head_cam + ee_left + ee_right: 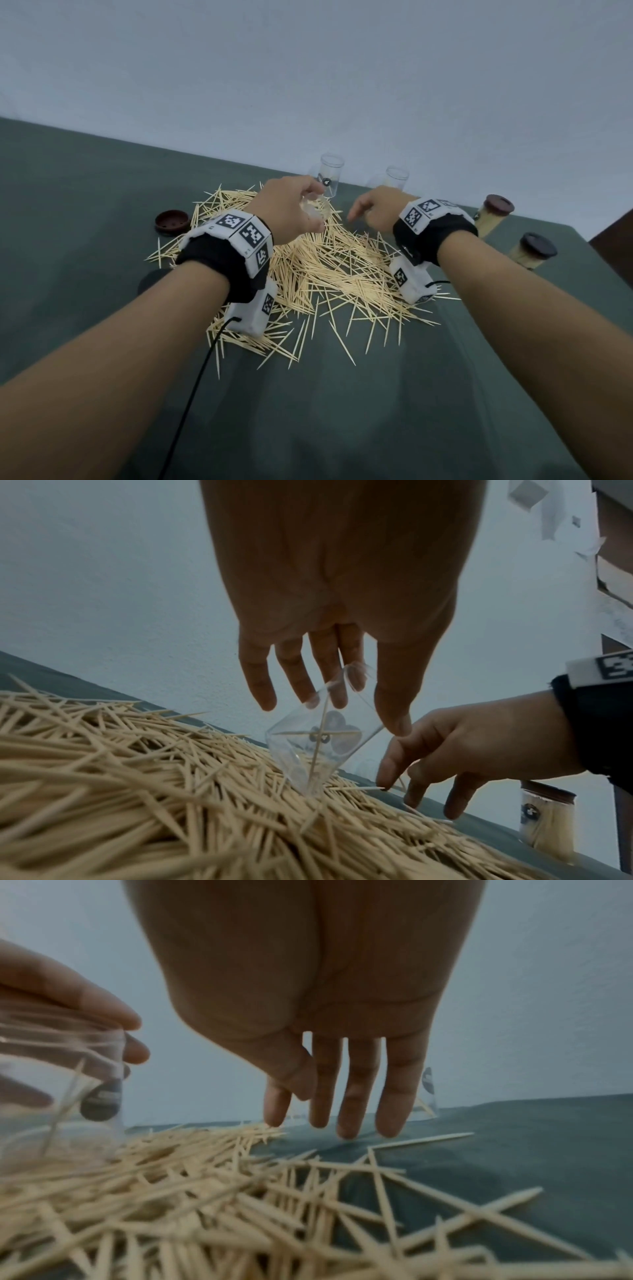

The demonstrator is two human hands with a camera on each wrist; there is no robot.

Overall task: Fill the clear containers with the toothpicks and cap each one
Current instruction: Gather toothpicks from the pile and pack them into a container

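Note:
A big loose pile of toothpicks (329, 267) (137, 777) (171, 1177) lies on the green table (342, 411). My left hand (313, 209) (329, 712) grips a clear container (318, 212) (325, 742) (61, 1096) between thumb and fingers. The container is tilted, its lower end resting on the pile, with one or two toothpicks inside. My right hand (359, 214) (329, 1118) (411, 785) reaches down just right of it. Its fingers are straight, tips touching the far edge of the pile, holding nothing.
Two empty clear containers (331, 174) (395, 178) stand at the back edge. Two filled, capped containers (493, 216) (531, 253) stand at the right. A brown lid (172, 222) lies left of the pile, and a dark lid (152, 279) shows beside my left forearm.

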